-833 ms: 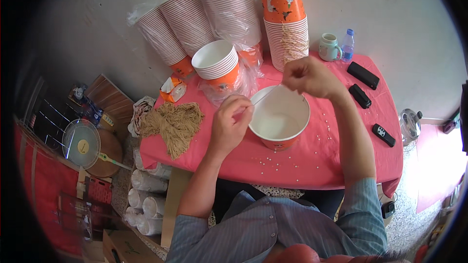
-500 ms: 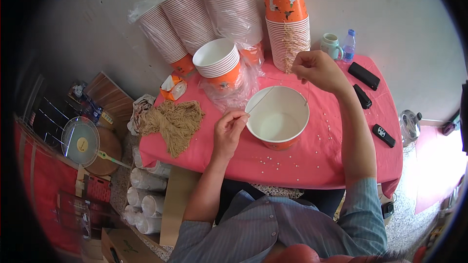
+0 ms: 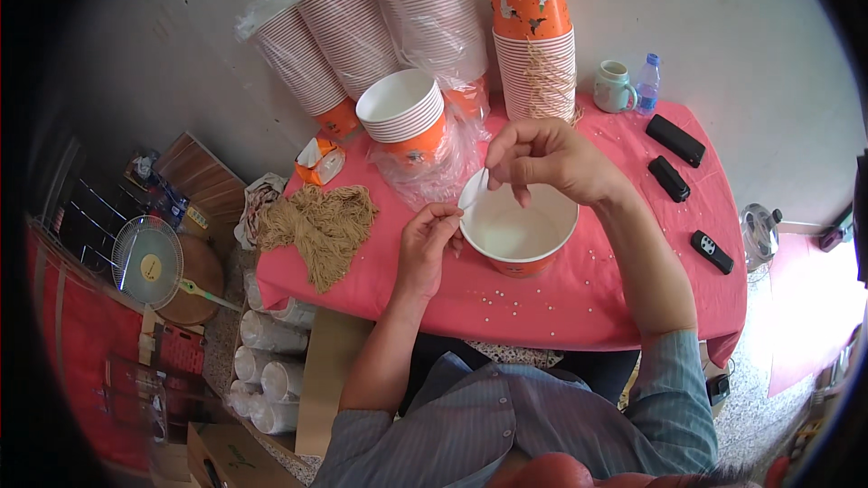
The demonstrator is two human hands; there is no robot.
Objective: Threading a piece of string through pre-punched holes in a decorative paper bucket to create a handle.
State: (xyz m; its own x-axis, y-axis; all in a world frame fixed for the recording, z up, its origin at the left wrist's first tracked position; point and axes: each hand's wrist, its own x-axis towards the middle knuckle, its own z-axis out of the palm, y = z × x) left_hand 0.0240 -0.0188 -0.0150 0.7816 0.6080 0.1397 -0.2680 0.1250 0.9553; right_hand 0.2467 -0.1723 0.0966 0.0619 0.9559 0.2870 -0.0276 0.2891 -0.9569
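Your right hand [image 3: 547,161] has come down from the tall cup stack to the far rim of the paper bucket [image 3: 518,228], which sits mid-table on the pink tablecloth [image 3: 579,298]. You look to be fitting a string handle: the right fingers pinch something thin at the rim, and the left hand [image 3: 427,239] closes on the near-left edge. Next, I judge, steady the rim and feed the strand [image 3: 474,192] through.
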